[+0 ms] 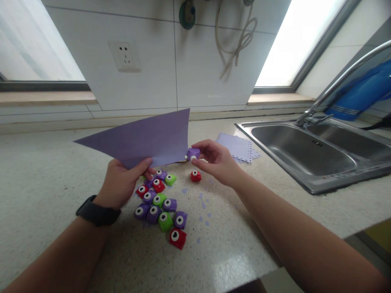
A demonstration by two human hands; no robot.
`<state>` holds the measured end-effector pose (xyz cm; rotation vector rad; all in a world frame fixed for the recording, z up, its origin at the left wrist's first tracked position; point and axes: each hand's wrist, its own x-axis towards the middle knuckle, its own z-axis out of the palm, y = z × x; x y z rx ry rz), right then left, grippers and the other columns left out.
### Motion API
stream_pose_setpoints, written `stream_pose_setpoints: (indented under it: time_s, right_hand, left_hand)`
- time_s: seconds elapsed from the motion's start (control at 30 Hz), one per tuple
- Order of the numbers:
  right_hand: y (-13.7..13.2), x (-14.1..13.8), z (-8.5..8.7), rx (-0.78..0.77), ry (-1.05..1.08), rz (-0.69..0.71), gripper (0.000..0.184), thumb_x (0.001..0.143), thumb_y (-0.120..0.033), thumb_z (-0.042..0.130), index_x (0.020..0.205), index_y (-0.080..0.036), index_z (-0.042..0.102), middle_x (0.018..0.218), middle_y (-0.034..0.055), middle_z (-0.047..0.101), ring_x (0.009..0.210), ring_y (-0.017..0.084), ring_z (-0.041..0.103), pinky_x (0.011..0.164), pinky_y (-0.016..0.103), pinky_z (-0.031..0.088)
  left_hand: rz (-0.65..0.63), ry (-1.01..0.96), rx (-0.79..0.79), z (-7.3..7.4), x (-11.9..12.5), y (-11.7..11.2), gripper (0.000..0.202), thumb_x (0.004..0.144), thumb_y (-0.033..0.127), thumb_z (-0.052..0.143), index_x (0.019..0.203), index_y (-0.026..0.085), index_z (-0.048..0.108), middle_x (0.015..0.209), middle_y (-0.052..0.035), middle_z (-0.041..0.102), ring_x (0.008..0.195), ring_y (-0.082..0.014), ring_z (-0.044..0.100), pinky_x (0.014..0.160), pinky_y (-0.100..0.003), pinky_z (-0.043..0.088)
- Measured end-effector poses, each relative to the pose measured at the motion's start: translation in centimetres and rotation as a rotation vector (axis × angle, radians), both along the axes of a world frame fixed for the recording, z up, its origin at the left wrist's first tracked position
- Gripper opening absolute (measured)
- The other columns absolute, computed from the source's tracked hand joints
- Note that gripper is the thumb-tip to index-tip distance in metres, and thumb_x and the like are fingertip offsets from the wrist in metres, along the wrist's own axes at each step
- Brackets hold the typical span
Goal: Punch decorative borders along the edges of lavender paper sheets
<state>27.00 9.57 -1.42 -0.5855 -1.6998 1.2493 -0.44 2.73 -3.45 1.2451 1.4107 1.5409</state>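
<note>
My left hand (125, 179) pinches the lower edge of a sheet of purple paper (146, 138), which stands tilted up over the counter. At the sheet's lower right corner, my right hand (215, 160) grips a small purple craft punch (193, 153) between thumb and fingers. The punch touches the paper's edge; whether the paper sits inside its slot I cannot tell. Just below lies a red craft punch (196, 176). Several more punches, purple, green and red, cluster beside my left hand, among them a green punch (165, 221) and a red punch (177, 238).
Purple sheets with punched edges (235, 146) lie stacked beyond my right hand. Small purple paper scraps (203, 205) dot the speckled counter (232, 228). To the right is a steel double sink (299, 146) with a faucet (336, 85). A tiled wall with a socket (124, 56) stands behind.
</note>
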Motion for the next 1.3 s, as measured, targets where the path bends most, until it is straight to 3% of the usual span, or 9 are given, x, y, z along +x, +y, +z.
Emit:
stream_pose_setpoints:
  time_s: [0.43, 0.63, 0.87, 1.1, 1.3]
  right_hand:
    - [-0.2, -0.2, -0.1, 0.009, -0.020, 0.020, 0.040, 0.079, -0.030, 0.090, 0.111, -0.021, 0.067, 0.097, 0.0024, 0.070, 0.085, 0.015, 0.066, 0.086, 0.036, 0.059]
    - [-0.3, -0.4, -0.4, -0.078, -0.020, 0.046, 0.041, 0.077, -0.029, 0.091, 0.108, -0.022, 0.065, 0.087, -0.0011, 0.069, 0.074, 0.012, 0.064, 0.075, 0.032, 0.058]
    - [-0.3, -0.6, -0.1, -0.180, 0.038, 0.063, 0.040, 0.076, -0.028, 0.092, 0.108, -0.022, 0.067, 0.086, -0.0016, 0.070, 0.077, 0.012, 0.066, 0.077, 0.031, 0.059]
    - [0.5, -0.5, -0.8, -0.315, 0.064, 0.101, 0.041, 0.075, -0.036, 0.094, 0.105, -0.021, 0.072, 0.091, 0.0011, 0.075, 0.081, 0.014, 0.070, 0.077, 0.032, 0.059]
    - [0.6, -0.4, -1.0, -0.348, 0.047, 0.118, 0.038, 0.078, -0.040, 0.091, 0.104, -0.020, 0.073, 0.092, 0.0025, 0.077, 0.080, 0.015, 0.070, 0.075, 0.032, 0.057]
  left_hand:
    - [-0.061, -0.007, -0.042, 0.8, 0.5, -0.3, 0.028, 0.079, 0.040, 0.088, 0.067, 0.017, 0.077, 0.065, -0.0052, 0.074, 0.058, -0.0204, 0.069, 0.062, -0.031, 0.059]
    - [-0.073, 0.076, -0.062, 1.6, 0.9, -0.5, 0.031, 0.081, 0.042, 0.085, 0.066, 0.017, 0.075, 0.064, -0.0062, 0.075, 0.056, -0.0198, 0.069, 0.061, -0.030, 0.058]
    - [-0.093, 0.036, -0.096, 1.7, 1.0, -0.7, 0.036, 0.079, 0.045, 0.087, 0.067, 0.016, 0.072, 0.060, -0.0054, 0.073, 0.051, -0.0184, 0.067, 0.053, -0.027, 0.056]
    - [-0.113, -0.075, -0.079, 1.0, 0.8, -0.4, 0.032, 0.080, 0.042, 0.087, 0.089, 0.016, 0.071, 0.070, -0.0024, 0.074, 0.051, -0.0180, 0.067, 0.050, -0.028, 0.056]
    - [-0.114, -0.103, -0.089, 0.9, 0.8, -0.2, 0.035, 0.077, 0.041, 0.089, 0.092, 0.015, 0.071, 0.072, -0.0034, 0.073, 0.051, -0.0175, 0.066, 0.049, -0.027, 0.056]
